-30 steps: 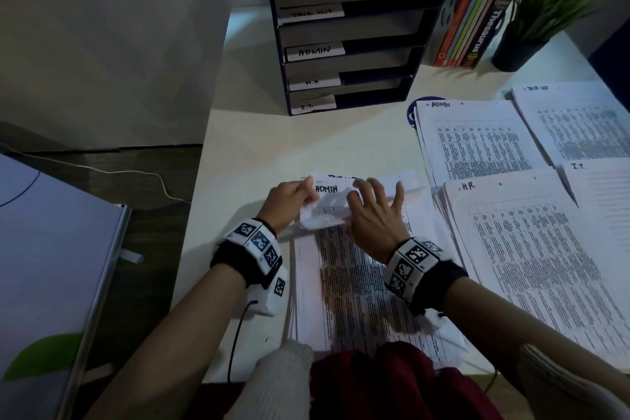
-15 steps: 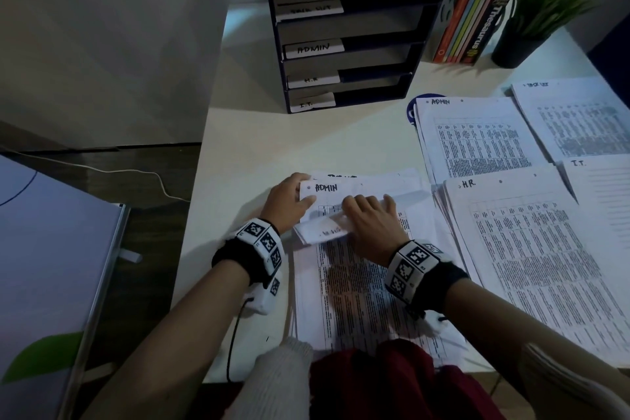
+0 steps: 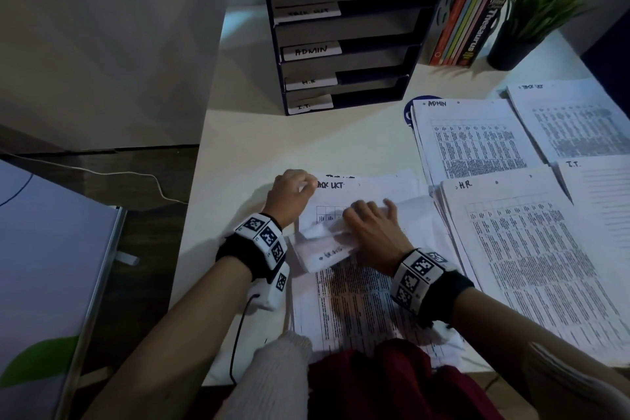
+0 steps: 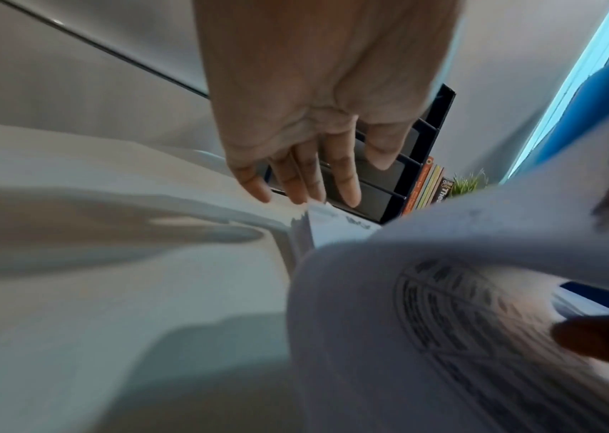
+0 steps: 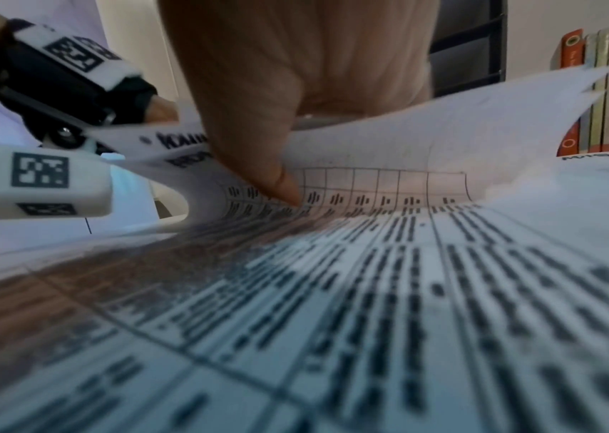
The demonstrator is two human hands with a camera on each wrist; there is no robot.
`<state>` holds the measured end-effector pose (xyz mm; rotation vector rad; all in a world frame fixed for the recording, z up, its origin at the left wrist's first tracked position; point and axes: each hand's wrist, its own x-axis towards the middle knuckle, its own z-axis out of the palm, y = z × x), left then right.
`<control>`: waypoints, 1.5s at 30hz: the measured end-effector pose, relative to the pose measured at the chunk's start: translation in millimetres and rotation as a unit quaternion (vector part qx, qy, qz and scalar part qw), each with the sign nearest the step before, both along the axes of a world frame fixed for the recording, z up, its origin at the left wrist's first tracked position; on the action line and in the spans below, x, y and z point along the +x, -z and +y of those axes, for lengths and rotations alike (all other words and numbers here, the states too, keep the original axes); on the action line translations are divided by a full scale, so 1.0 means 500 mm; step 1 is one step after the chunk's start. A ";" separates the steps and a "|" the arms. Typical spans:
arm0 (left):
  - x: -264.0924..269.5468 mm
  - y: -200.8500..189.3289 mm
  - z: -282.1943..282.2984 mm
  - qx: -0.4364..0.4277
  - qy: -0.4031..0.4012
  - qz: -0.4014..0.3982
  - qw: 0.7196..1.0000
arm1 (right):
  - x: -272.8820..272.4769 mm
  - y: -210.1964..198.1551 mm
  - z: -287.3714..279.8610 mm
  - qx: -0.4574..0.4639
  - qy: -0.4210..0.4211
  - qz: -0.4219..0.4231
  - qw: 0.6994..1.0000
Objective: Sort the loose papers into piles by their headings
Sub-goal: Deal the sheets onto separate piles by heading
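A loose stack of printed papers (image 3: 358, 303) lies on the white desk (image 3: 272, 147) in front of me. My right hand (image 3: 368, 215) grips the top ends of several sheets (image 3: 324, 249) bent back towards me, thumb (image 5: 280, 181) pressing into the fold. That bares a sheet headed TASK LIST (image 3: 361, 194). My left hand (image 3: 305, 186) touches this sheet's far left corner with straight fingers (image 4: 306, 187). To the right lie sorted piles: ADMIN (image 3: 470, 147), TASK LIST (image 3: 572, 123), H.R. (image 3: 531, 249) and I.T. (image 3: 600, 198).
A black tray sorter (image 3: 341, 44) labelled TASK LIST, ADMIN, H.R. and I.T. stands at the back. Upright books (image 3: 467, 20) and a potted plant (image 3: 531, 17) are beside it. The desk's left edge drops to the floor, where a cable (image 3: 136, 176) runs. A pale board (image 3: 44, 266) stands at far left.
The sheet headed ADMIN, on top before, has been bent back towards me by my right hand, which drew nearer. The TASK LIST heading now shows. My left hand stayed at the corner.
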<state>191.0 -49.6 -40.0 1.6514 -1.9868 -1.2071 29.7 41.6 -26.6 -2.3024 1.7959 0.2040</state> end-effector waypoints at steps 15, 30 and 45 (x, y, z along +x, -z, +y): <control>-0.034 -0.103 0.044 0.045 -0.087 0.201 0.975 | -0.054 -0.189 -0.126 -0.174 0.154 -0.254 0.939; -0.045 -0.264 0.008 -0.104 -0.075 0.428 0.895 | -0.145 -0.208 -0.068 -0.242 0.298 -0.693 0.611; -0.170 -0.253 -0.027 -0.165 -0.237 0.219 0.932 | -0.359 -0.139 -0.094 -0.148 0.318 -0.438 0.827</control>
